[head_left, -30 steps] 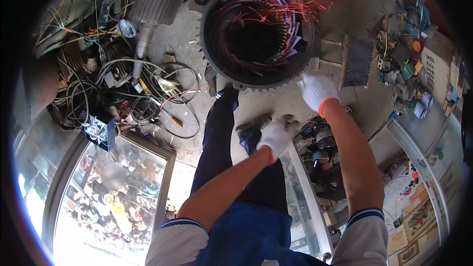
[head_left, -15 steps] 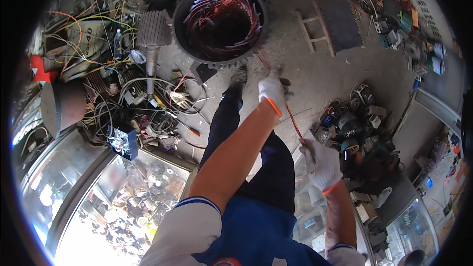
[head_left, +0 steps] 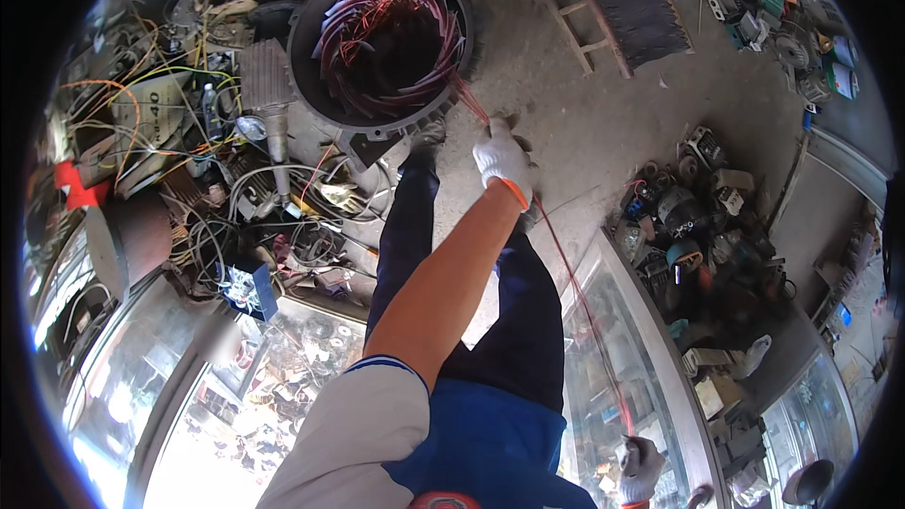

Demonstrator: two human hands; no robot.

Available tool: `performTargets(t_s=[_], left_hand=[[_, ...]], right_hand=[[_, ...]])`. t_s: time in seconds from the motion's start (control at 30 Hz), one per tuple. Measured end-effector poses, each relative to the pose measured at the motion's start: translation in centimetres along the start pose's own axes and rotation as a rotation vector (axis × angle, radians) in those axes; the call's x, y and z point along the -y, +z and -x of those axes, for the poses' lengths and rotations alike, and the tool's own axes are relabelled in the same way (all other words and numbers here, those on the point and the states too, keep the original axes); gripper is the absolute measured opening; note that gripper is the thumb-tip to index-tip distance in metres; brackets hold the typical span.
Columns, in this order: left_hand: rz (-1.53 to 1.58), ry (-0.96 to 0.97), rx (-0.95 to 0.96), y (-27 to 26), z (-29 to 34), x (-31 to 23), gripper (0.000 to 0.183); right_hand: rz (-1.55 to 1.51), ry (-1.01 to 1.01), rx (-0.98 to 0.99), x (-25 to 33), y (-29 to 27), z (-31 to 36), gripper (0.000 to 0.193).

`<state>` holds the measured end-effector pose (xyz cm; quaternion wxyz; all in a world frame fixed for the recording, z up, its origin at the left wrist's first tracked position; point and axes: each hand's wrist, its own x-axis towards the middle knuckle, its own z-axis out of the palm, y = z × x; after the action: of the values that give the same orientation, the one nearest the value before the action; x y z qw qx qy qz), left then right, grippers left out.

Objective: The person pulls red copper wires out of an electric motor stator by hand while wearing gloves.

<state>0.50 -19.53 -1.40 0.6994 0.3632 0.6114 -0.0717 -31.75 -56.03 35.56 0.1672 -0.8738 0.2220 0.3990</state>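
Observation:
A large round motor stator [head_left: 304,71] stands on the floor at the upper middle, with red-brown windings [head_left: 344,90] around its bore and a loose tangle of red wire on top. From its near right rim a bundle of red wires [head_left: 471,104] runs to my left hand [head_left: 502,153], which wears a white glove with an orange cuff and is closed around the bundle. Past that hand the wires stretch tautly to my gloved right hand [head_left: 641,465] near the lower edge. Its fingers are closed on the wire; the ends are hidden.
Cables and scrap parts [head_left: 283,170] lie at the left, beside a shafted rotor [head_left: 264,80]. A wooden-framed dark panel [head_left: 636,14] rests on the floor at upper right. Motor parts [head_left: 683,212] are heaped at right, behind a glass case [head_left: 603,320]. My foot is beside the stator.
My right hand has moved down and back toward the lower edge, so the wire span between my hands is much longer. The left hand keeps its grip. The whole view has shifted slightly.

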Motion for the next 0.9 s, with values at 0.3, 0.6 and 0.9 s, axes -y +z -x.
performTargets(t_s=[0.3,0.6,0.9], left_hand=[[-0.736,0.042,0.388,-1.5,-14.0,5.0,0.055],[-1.004,-0.246,0.969,-17.5,-5.3,-9.6,0.053],[-0.371,-0.273,0.635,-22.5,-3.5,-15.6,0.051]], right_hand=[[0.061,0.016,-0.043,19.0,3.9,-7.5,0.031],[0.321,-0.845,-0.003,62.4,25.0,-38.7,0.043],[0.993,-0.967,0.237,65.5,40.4,-58.5,0.029]])
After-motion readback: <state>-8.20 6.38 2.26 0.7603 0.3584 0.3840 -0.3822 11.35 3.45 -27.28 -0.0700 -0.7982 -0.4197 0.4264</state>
